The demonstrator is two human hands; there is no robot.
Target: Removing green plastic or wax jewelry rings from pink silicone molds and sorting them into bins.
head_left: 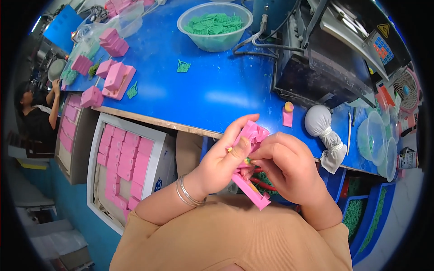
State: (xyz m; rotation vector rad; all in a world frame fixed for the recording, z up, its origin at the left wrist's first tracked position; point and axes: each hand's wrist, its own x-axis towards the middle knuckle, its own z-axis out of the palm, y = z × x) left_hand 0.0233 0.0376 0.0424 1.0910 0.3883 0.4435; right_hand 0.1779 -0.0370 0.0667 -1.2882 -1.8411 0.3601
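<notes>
My left hand [218, 168] is closed round a soft pink silicone mould [246, 187], held above my lap at the table's front edge. The mould looks spread apart, one long flap hanging down toward me. The fingers of my right hand [291, 169] are pinched together against the mould's middle, near my left thumb. A tiny green and yellow bit [247, 161] shows at those fingertips; whether they grip it or the mould's edge is hidden. On the table just beyond lies a small pink block with a round yellow top [288, 110].
A bowl of green mesh-like pieces [214, 39] stands at the back. Pink blocks [116, 79] sit left, above a box of more [124, 156]. Right are a black machine [321, 67], a tied white cloth bag [318, 122] and clear bowls [371, 137]. A co-worker [38, 110] sits far left.
</notes>
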